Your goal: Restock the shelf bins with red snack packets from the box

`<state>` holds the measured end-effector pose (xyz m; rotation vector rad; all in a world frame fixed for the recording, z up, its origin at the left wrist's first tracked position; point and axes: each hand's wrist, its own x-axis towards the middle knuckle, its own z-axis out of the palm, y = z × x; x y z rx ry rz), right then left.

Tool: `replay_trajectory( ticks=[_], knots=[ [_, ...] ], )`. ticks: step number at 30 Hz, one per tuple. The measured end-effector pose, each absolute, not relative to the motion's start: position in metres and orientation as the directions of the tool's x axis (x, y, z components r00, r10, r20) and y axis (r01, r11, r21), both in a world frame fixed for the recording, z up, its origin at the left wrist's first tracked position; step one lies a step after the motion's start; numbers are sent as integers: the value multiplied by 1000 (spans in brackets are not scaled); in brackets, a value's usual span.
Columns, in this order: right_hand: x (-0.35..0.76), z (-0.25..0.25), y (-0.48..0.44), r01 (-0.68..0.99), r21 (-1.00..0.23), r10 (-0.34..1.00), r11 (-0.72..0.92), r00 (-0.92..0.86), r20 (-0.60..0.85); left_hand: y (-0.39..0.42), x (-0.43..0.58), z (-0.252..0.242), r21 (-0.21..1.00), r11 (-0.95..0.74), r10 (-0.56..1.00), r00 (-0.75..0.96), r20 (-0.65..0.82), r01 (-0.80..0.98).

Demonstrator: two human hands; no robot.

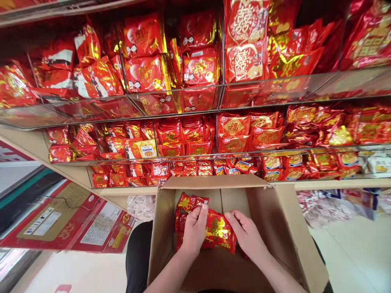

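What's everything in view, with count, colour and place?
cardboard carton: one, brown, open, front centre
held packet: at least one, red-gold, over carton
carton packets: several, red-gold, inside
shelving: one unit, beige, clear-fronted, ahead
shelf packets: many, mostly red, along the tiers
Cookies packet: one, yellow-white, second-lowest tier
printed box: at least one, red-tan, left
clear plastic: count unclear, transparent, under shelving
floor: one, pale, below
legs: two, black-clad, flanking carton
left hand: one, bare, on held packet
right hand: one, bare, at its edge
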<state>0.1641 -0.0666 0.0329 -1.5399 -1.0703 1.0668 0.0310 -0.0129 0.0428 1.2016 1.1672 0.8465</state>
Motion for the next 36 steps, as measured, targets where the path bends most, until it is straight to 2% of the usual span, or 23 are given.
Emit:
replay_trajectory(
  ticks=[4, 9, 16, 20, 22, 26, 29, 32, 36],
  knots=[
    [154, 31, -64, 185, -972, 929, -142, 364, -66, -14, 33, 41, 985, 103, 984, 128, -121, 138],
    [144, 24, -68, -51, -991, 946, -122, 295, -131, -15, 31, 40, 981, 91, 995, 15, -95, 174],
    [136, 8, -75, 189, -966, 931, -178, 349, -104, -16, 23, 25, 981, 123, 992, 19, -127, 152],
    [148, 3, -71, 228, -950, 899, -214, 427, -100, -17, 16, 21, 961, 276, 961, -24, -275, 26],
    [154, -1, -68, 182, -951, 881, -251, 450, -146, -21, 15, 22, 925, 376, 925, -28, -378, -58],
    [155, -7, -67, 53, -954, 868, -294, 433, -244, -37, 22, 23, 758, 578, 815, 180, -550, -301],
    [149, -6, -70, -26, -960, 871, -278, 414, -264, -48, 31, 22, 652, 636, 763, 210, -611, -412],
    [146, -6, -72, -164, -960, 896, -226, 351, -271, -47, 36, 29, 651, 595, 788, 182, -588, -472],
    [145, -23, -72, -277, -914, 888, -296, 272, -370, -32, 32, 60, 767, 447, 886, 113, -449, -460]
  ],
)
